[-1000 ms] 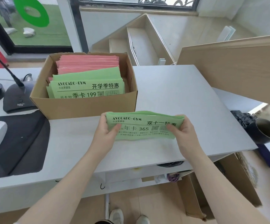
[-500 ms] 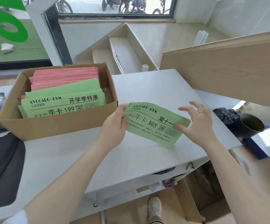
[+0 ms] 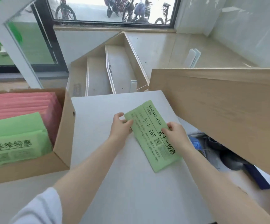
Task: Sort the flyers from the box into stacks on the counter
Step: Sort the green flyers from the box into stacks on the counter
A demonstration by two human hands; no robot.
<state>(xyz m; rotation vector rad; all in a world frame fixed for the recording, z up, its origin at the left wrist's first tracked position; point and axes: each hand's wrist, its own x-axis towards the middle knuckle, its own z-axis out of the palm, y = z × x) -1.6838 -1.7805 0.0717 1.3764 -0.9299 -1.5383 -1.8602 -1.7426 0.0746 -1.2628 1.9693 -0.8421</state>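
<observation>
Holding 1 item over the pale grey laminate counter [image 3: 131,183], both hands at work; entries run from the near edge outward.

1. Left hand [image 3: 120,126]: thumb and fingertips pinch the far-left corner of the flyer. A white sleeve [image 3: 38,209] shows at the elbow.
2. Right hand [image 3: 175,135]: fingers curled over the flyer's right long edge near its middle, pinching it. The 2 hands are apart, one on each side of the sheet.
3. Long green paper flyer [image 3: 148,138], black print reading "365": lies diagonally on or just above the counter, right of centre, near end free. I cannot tell if it fully rests on the surface. Judged light, thin and floppy; it will sag or crease if lifted by 1 corner and could slide on the smooth top. Best taken at 2 opposite edges, as now, or pressed flat and released.
4. Open brown cardboard box [image 3: 66,126], left of the flyer and apart from it: holds green flyers [image 3: 16,131] in front and pink flyers [image 3: 21,104] behind, standing packed. Much sorting looks to be left.
5. Light wooden panel [image 3: 220,110], overhanging at right.
6. Wooden shelf unit [image 3: 115,67] lying on the floor beyond.
7. Window, with parked bicycles [image 3: 127,8] outside.
</observation>
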